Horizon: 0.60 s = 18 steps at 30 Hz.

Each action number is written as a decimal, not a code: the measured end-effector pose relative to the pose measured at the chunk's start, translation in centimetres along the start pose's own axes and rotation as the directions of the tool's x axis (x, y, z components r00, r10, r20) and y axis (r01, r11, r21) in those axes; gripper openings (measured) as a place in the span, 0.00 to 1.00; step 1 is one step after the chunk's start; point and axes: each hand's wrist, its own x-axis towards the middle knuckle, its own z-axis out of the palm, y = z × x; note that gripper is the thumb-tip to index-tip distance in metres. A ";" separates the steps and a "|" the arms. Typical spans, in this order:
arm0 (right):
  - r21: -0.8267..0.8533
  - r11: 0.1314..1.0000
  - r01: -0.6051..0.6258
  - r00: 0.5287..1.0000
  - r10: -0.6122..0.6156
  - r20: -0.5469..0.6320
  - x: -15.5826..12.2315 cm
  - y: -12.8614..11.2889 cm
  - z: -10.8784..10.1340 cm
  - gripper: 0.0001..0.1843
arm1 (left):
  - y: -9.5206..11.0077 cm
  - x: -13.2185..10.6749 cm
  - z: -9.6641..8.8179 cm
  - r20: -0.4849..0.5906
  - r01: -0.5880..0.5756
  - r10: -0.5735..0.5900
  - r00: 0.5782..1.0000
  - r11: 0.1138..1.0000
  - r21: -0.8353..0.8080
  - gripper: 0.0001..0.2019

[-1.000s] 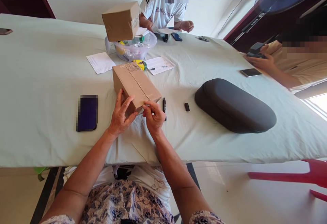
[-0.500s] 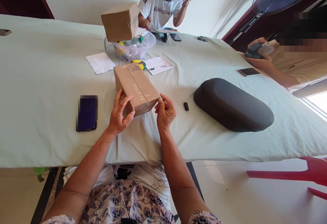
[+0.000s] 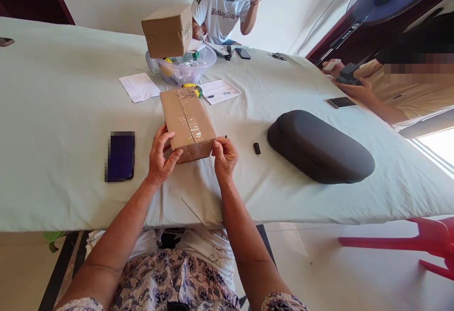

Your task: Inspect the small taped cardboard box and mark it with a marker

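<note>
Gripped between thumb and fingers of the left hand (image 3: 159,159), the cardboard box (image 3: 187,119) sits on the table (image 3: 64,107), the right hand (image 3: 225,158) pinched narrow at its near right corner.

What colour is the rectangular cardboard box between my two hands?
The rectangular cardboard box is light brown, seen best in the head view.

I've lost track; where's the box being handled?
In the head view, slightly left of centre: the box is between the left hand and right hand.
</note>
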 end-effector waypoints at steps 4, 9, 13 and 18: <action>-0.082 0.996 0.033 0.997 -0.027 0.068 0.0 0.2 0.4 0.15 | -0.3 0.4 -0.2 -0.183 0.047 -0.063 0.981 0.995 -0.092 0.26; -0.200 0.977 0.072 0.990 -0.046 0.130 -0.1 0.1 0.3 0.10 | -0.4 1.1 -1.0 -0.342 0.169 -0.217 0.914 0.972 -0.166 0.30; -0.227 0.973 0.045 0.994 -0.020 0.111 0.0 0.4 0.2 0.09 | -0.4 1.3 -1.3 -0.355 0.234 -0.348 0.868 0.916 -0.325 0.31; -0.075 0.997 -0.012 0.993 0.021 0.119 -0.3 0.6 0.3 0.16 | -0.9 1.6 -0.9 -0.329 0.288 -0.475 0.816 0.828 -0.481 0.28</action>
